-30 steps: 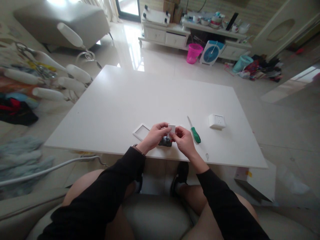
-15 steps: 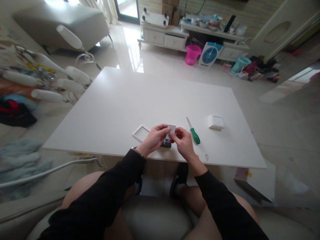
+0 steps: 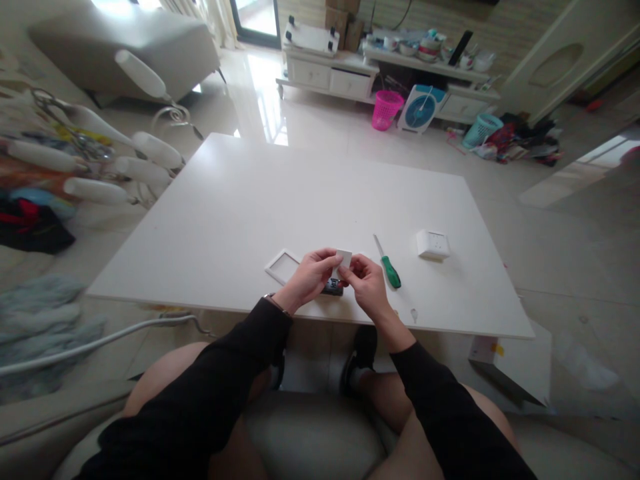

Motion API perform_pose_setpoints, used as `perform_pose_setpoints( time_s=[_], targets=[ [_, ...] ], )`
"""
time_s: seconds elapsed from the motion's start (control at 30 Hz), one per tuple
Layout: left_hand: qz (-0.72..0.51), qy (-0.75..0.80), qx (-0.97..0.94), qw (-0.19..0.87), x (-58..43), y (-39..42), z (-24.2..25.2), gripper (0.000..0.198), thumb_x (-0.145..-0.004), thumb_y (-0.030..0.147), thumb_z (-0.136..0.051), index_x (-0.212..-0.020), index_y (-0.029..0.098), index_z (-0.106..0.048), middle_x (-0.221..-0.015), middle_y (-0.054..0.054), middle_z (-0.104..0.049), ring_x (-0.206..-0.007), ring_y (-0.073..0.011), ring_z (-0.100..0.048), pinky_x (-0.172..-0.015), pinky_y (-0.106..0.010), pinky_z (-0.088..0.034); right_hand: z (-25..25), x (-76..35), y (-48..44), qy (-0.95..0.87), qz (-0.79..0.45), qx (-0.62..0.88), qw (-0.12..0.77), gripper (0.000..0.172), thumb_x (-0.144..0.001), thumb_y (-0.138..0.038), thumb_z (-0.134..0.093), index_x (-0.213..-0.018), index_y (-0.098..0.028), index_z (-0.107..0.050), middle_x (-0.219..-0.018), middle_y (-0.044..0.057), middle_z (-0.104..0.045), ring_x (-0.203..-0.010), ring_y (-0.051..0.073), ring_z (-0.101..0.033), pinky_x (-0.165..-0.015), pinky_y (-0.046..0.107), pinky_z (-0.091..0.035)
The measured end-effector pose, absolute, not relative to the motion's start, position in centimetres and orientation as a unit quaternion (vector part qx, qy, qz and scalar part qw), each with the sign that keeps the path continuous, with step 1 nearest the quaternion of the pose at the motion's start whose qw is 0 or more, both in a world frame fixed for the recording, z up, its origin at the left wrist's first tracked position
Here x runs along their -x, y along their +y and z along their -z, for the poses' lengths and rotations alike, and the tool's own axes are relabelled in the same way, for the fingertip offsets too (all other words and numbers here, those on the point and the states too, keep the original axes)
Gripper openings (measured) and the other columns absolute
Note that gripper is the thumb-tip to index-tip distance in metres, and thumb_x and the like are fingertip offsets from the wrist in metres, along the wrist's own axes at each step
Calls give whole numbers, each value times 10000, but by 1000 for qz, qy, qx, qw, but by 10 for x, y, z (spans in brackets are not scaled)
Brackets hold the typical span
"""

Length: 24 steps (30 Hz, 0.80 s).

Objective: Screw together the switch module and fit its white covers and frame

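Observation:
Between my two hands is a small white plate (image 3: 344, 257), pinched from both sides above the near edge of the white table (image 3: 310, 193). My left hand (image 3: 315, 272) grips its left side, and my right hand (image 3: 363, 277) has its fingertips on the lower right side. A dark part (image 3: 333, 287) shows just below the plate, partly hidden by my left hand. Left of my hands lies a white rectangular frame (image 3: 275, 272). A green-handled screwdriver (image 3: 391, 272) rests to the right, its shaft pointing away from me.
A white socket box (image 3: 433, 245) sits on the table's right part. Near the front edge lies a small clear piece (image 3: 414, 315). White lamp arms (image 3: 150, 150) reach close to the table's left edge. An open box (image 3: 520, 360) stands below the right corner.

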<state>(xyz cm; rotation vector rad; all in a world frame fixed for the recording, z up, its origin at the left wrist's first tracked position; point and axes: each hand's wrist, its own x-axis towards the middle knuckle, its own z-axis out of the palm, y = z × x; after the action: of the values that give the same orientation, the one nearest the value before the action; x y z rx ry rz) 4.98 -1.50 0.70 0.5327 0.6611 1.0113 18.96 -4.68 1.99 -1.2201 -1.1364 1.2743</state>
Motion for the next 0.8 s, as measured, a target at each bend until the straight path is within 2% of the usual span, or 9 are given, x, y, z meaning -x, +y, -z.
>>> perform_pose_setpoints(
  time_s=[0.27,0.43,0.6,0.8],
  targets=[
    [-486,314,-260,773,-50,-14,-3,324,-627,293,-970,-797,136,-743,-774,-16,-731,-695,-105,-654,-675,-229,-521,-11,-192,-48,-508,-485,519,487,374,-823,-579,-827,-835,-231,-691,-706,-16,-637,-598,145,-590,-557,292,-539],
    [-480,322,-279,766,-50,-13,-3,309,-634,297,-954,-769,148,-719,-724,6,-696,-661,-96,-622,-656,-223,-497,-12,-193,-51,-560,-418,546,462,305,-925,-521,-725,-832,-242,-648,-687,-24,-613,-598,155,-610,-558,292,-482],
    [-484,334,-288,756,-51,-14,-4,289,-654,279,-935,-780,152,-709,-744,7,-697,-682,-96,-627,-680,-220,-492,-17,-194,-53,-605,-357,557,443,238,-965,-412,-674,-806,-249,-606,-664,-35,-578,-616,152,-567,-605,301,-439],
    [-489,341,-302,744,-50,-14,-5,286,-662,292,-925,-769,145,-706,-723,15,-673,-668,-87,-602,-667,-213,-467,-20,-194,-54,-628,-324,558,434,251,-975,-356,-649,-766,-246,-563,-648,-43,-557,-610,143,-519,-623,306,-393]
  ],
)
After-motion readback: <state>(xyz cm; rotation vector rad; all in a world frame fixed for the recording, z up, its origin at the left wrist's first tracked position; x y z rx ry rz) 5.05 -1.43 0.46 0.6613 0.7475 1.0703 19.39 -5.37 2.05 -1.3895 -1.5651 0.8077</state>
